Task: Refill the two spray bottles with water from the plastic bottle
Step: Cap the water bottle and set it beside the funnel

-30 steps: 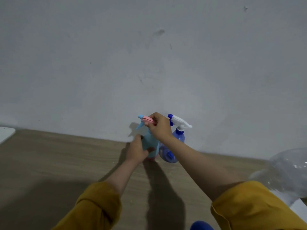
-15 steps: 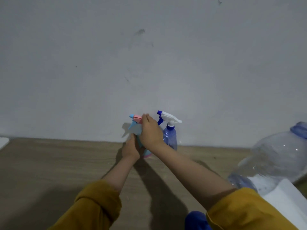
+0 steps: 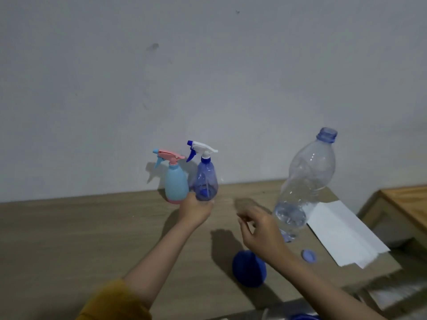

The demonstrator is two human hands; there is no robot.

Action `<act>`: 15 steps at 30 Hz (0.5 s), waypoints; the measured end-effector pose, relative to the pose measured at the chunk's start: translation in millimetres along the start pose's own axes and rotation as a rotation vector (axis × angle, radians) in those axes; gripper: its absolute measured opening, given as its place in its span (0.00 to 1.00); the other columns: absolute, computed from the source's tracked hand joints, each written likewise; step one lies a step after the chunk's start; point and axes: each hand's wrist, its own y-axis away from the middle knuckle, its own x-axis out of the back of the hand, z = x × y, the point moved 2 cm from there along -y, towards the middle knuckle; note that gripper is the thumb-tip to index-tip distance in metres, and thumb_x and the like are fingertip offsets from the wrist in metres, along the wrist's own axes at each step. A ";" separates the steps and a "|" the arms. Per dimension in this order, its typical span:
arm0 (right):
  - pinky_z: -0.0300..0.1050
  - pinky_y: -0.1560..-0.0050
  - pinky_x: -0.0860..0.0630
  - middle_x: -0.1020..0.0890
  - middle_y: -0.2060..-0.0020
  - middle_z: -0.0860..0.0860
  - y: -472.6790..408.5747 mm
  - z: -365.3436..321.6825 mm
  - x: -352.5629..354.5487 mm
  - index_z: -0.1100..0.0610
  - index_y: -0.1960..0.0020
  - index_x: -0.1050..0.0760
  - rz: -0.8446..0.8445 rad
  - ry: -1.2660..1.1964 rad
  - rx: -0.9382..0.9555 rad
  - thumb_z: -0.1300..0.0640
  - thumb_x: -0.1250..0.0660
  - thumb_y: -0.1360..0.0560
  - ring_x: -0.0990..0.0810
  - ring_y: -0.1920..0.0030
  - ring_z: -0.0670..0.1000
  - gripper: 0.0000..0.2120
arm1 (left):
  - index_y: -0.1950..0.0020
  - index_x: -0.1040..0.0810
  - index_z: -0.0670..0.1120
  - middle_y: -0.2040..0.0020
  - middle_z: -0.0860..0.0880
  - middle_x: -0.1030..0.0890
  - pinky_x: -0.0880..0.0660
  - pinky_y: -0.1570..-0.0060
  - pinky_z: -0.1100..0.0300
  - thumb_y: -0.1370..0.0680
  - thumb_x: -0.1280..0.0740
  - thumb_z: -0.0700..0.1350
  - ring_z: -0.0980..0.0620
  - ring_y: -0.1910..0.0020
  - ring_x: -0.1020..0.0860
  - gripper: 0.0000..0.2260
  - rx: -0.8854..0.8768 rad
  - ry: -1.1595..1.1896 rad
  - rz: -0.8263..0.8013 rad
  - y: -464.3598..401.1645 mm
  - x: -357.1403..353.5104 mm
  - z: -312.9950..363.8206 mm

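Note:
Two spray bottles stand against the wall on the wooden table (image 3: 69,227): a light blue one with a pink trigger head (image 3: 176,181) and a translucent dark blue one with a white trigger head (image 3: 206,179). My left hand (image 3: 195,210) holds the base of the dark blue bottle. Blurred, my right hand (image 3: 258,227) hovers over the table with loosely curled fingers and nothing in it, just left of the plastic bottle. That clear plastic bottle (image 3: 307,181) stands uncapped with a little water at its bottom. Its pale blue cap (image 3: 309,255) lies on the table in front of it.
A dark blue round object (image 3: 249,267) sits on the table under my right forearm. White paper (image 3: 342,232) lies at the table's right end. Beyond the edge stands a piece of wooden furniture (image 3: 404,204). The wall runs directly behind the bottles.
My right hand has let go of the pink trigger head and swung right toward the plastic bottle. My left hand has shifted from the light blue bottle to the dark blue one's base.

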 end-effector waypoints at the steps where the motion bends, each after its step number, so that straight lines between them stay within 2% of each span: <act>1: 0.42 0.59 0.24 0.19 0.61 0.51 12.3 12.1 8.9 0.57 0.55 0.20 -0.020 0.043 -0.039 0.63 0.32 0.29 0.21 0.59 0.49 0.04 | 0.49 0.23 0.45 0.48 0.43 0.19 0.23 0.49 0.53 0.31 0.29 0.50 0.45 0.50 0.20 0.14 -0.029 -0.007 -0.034 5.4 -10.0 7.3; 3: 0.40 0.63 0.27 0.21 0.61 0.50 36.2 39.4 25.0 0.56 0.56 0.20 -0.075 0.153 -0.149 0.61 0.32 0.27 0.20 0.60 0.51 0.03 | 0.34 0.28 0.43 0.37 0.44 0.24 0.27 0.40 0.55 0.30 0.28 0.53 0.46 0.39 0.25 0.27 -0.085 -0.054 -0.103 20.0 -27.4 26.2; 5: 0.35 0.60 0.30 0.21 0.55 0.50 57.0 64.5 39.0 0.56 0.50 0.21 -0.141 0.283 -0.253 0.58 0.34 0.26 0.21 0.54 0.51 0.06 | 0.27 0.36 0.44 0.30 0.45 0.30 0.32 0.35 0.55 0.30 0.26 0.54 0.47 0.32 0.31 0.36 -0.162 -0.060 -0.153 34.2 -42.8 45.1; 7: 0.38 0.49 0.28 0.24 0.44 0.52 73.2 83.1 50.2 0.53 0.40 0.26 -0.218 0.412 -0.332 0.53 0.36 0.24 0.24 0.45 0.51 0.13 | 0.26 0.40 0.47 0.27 0.45 0.34 0.33 0.35 0.55 0.31 0.25 0.55 0.48 0.30 0.34 0.40 -0.238 -0.024 -0.202 47.8 -57.2 62.7; 9: 0.42 0.41 0.29 0.27 0.37 0.52 82.4 92.9 60.6 0.50 0.35 0.32 -0.258 0.525 -0.363 0.49 0.37 0.23 0.27 0.39 0.51 0.18 | 0.25 0.43 0.48 0.26 0.46 0.37 0.34 0.35 0.56 0.32 0.24 0.55 0.48 0.29 0.35 0.42 -0.289 -0.002 -0.225 60.4 -70.3 79.9; 12: 0.45 0.39 0.29 0.31 0.33 0.52 88.5 109.9 60.3 0.49 0.30 0.36 -0.388 0.557 -0.337 0.48 0.36 0.25 0.29 0.37 0.53 0.24 | 0.24 0.45 0.49 0.25 0.47 0.39 0.34 0.35 0.57 0.33 0.24 0.57 0.49 0.28 0.36 0.45 -0.347 0.008 -0.196 70.8 -86.9 104.1; 15: 0.45 0.40 0.30 0.30 0.35 0.52 90.2 127.4 56.6 0.51 0.32 0.33 -0.481 0.597 -0.265 0.53 0.37 0.25 0.30 0.39 0.54 0.22 | 0.24 0.46 0.49 0.25 0.47 0.40 0.36 0.35 0.59 0.34 0.24 0.58 0.50 0.28 0.37 0.46 -0.393 0.039 -0.139 79.4 -99.8 126.7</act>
